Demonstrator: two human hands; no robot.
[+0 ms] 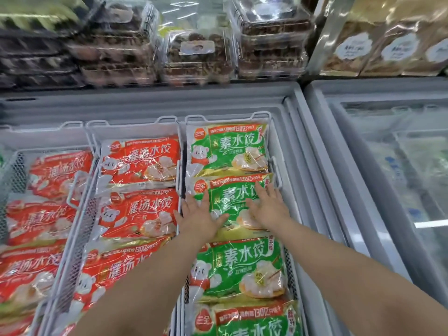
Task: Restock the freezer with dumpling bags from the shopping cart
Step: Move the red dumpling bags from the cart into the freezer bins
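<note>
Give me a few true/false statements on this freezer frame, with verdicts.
1. The left hand and the right hand both lie flat on a green dumpling bag. True.
2. The green bags sit in the leftmost basket. False: they fill the rightmost basket.
3. Red dumpling bags lie in the middle basket, next to the green ones. True.
4. The left hand grips a red bag. False: it rests open on the green bag.

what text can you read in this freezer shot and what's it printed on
"素水饺": white title on the green plastic dumpling bags
"灌汤水饺": title on the red plastic dumpling bags
"三全": round orange logo on both kinds
"130亿": top strip of both
White oval labels on the brown packs: too blurred
</note>
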